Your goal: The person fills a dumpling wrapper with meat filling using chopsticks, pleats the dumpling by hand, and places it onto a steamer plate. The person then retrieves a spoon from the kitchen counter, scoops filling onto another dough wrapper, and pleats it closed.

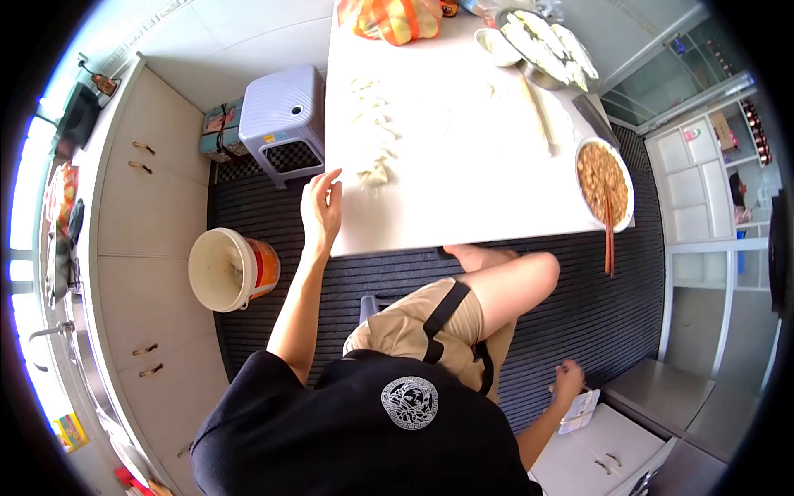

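Left hand (321,213): fingers parted, beside the table (463,202).
Right hand (568,382): well apart from the left, at a white box (588,405); I can't tell its grip.
Dough pieces (375,174): on the table, near the left hand.

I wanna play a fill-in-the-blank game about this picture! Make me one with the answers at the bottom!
1. The hand nearer the dough pieces is the person's ____ one.
2. Poking out of the brown filling is a pair of ____.
3. The rolling pin lies on the white ____.
4. The person's T-shirt is ____ with a round white print.

Missing words: left; chopsticks; table; black.
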A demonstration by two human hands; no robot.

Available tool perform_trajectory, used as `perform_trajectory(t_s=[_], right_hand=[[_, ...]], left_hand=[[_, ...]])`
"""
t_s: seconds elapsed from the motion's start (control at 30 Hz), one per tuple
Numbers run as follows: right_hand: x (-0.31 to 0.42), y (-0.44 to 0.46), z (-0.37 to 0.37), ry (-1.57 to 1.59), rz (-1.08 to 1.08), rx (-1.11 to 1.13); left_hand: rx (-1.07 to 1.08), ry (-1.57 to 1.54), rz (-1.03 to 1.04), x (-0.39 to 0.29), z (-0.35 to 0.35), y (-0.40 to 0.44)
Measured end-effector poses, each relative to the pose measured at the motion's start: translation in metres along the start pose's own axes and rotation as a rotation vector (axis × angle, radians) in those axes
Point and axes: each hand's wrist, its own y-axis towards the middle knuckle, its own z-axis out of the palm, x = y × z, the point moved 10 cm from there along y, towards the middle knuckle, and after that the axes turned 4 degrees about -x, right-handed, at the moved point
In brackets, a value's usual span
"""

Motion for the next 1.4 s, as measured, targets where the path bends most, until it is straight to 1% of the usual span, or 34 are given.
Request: perform_trajectory(t_s=[0.03, 0.1, 0.2, 0.23, 0.3, 0.33, 0.37, 0.43, 0.47, 0.53, 0.6, 0.63, 0.67, 0.73, 0.77, 0.8, 0.87, 0.9, 0.93, 1.0, 1.03, 1.07, 1.1, 1.13, 1.17, 1.2, 1.23, 1.27, 1.3, 1.37, 1.4], right_hand=[[-0.027, -0.012, 0.032, 0.47, 0.289, 0.153], [-0.018, -0.05, 0.041, 0.75, 0.771, 0.525], [0.03, -0.028, -0.009, 0.351, 0.197, 0.405], [0.034, -0.025, -0.018, 0.391, 0.246, 0.406], [0.053, -0.01, -0.036, 0.479, 0.351, 0.406], [0.05, -0.01, -0.026, 0.465, 0.406, 0.487], [0.06, -0.013, -0.027, 0.401, 0.373, 0.546], [0.079, -0.035, -0.03, 0.285, 0.322, 0.66], [0.083, -0.058, -0.011, 0.323, 0.196, 0.677], [0.085, -0.12, 0.036, 0.392, -0.061, 0.684], [0.091, -0.177, 0.052, 0.138, 0.168, 0.992], [0.11, -0.175, 0.024, 0.147, 0.257, 0.969], [0.129, -0.164, -0.018, 0.147, 0.344, 0.949], [0.115, -0.156, -0.032, 0.151, 0.414, 0.901], [0.095, -0.153, -0.012, 0.158, 0.396, 0.886], [0.088, -0.141, -0.008, 0.168, 0.377, 0.863], [0.068, -0.093, -0.023, 0.069, 0.431, 0.742], [0.075, -0.058, -0.04, 0.132, 0.328, 0.618], [0.084, -0.022, -0.057, 0.197, 0.226, 0.488], [0.121, 0.047, -0.104, 0.539, 0.106, 0.201], [0.143, 0.076, -0.123, 0.689, 0.043, 0.099], [0.17, 0.102, -0.139, 0.874, 0.015, 0.106], [0.195, 0.121, -0.13, 1.253, 0.054, 0.176], [0.226, 0.138, -0.115, 1.535, 0.032, 0.29], [0.256, 0.156, -0.111, 1.633, 0.055, 0.366], [0.292, 0.171, -0.107, 1.857, 0.18, 0.523], [0.324, 0.183, -0.086, 2.11, 0.261, 0.644], [0.352, 0.195, -0.052, 2.212, 0.431, 0.741], [0.371, 0.202, -0.039, 2.226, 0.631, 0.737], [0.402, 0.22, -0.022, 2.569, 0.471, 0.856], [0.402, 0.22, -0.035, 2.513, 0.528, 0.778]], left_hand=[[0.012, -0.015, -0.03, -0.002, 0.009, 0.006], [0.011, -0.011, -0.007, -0.01, 0.02, 0.019], [0.057, -0.024, 0.074, -0.029, 0.039, 0.036], [0.118, -0.061, 0.043, -0.035, 0.053, 0.04], [0.183, -0.067, 0.12, -0.067, 0.071, 0.049], [0.222, -0.08, 0.162, -0.076, 0.084, 0.052], [0.258, -0.085, 0.216, -0.086, 0.096, 0.054], [0.357, -0.03, 0.226, -0.097, 0.117, 0.053], [0.366, -0.055, 0.292, -0.104, 0.131, 0.056], [0.405, 0.009, 0.418, -0.119, 0.158, 0.063], [0.401, 0.03, 0.5, -0.127, 0.185, 0.065], [0.365, 0.065, 0.509, -0.128, 0.199, 0.066], [0.368, 0.153, 0.512, -0.121, 0.216, 0.066], [0.378, 0.276, 0.499, -0.111, 0.245, 0.066], [0.391, 0.318, 0.482, -0.108, 0.251, 0.066], [0.398, 0.359, 0.47, -0.106, 0.259, 0.069], [0.406, 0.315, 0.43, -0.101, 0.266, 0.074], [0.414, 0.3, 0.407, -0.095, 0.268, 0.075], [0.389, 0.283, 0.431, -0.094, 0.27, 0.078], [0.425, 0.219, 0.471, -0.107, 0.267, 0.074], [0.443, 0.191, 0.491, -0.116, 0.263, 0.073], [0.504, 0.074, 0.521, -0.136, 0.253, 0.065], [0.618, 0.0, 0.355, -0.137, 0.254, 0.062], [0.643, -0.068, 0.301, -0.144, 0.248, 0.057], [0.668, -0.137, 0.247, -0.148, 0.245, 0.05], [0.738, -0.237, 0.199, -0.15, 0.246, 0.039], [0.796, -0.308, 0.149, -0.154, 0.246, 0.027], [0.817, -0.398, 0.165, -0.166, 0.241, 0.015], [0.839, -0.488, 0.181, -0.179, 0.234, 0.002], [0.864, -0.407, 0.223, -0.195, 0.221, -0.025], [0.838, -0.375, 0.386, -0.208, 0.213, -0.037]])
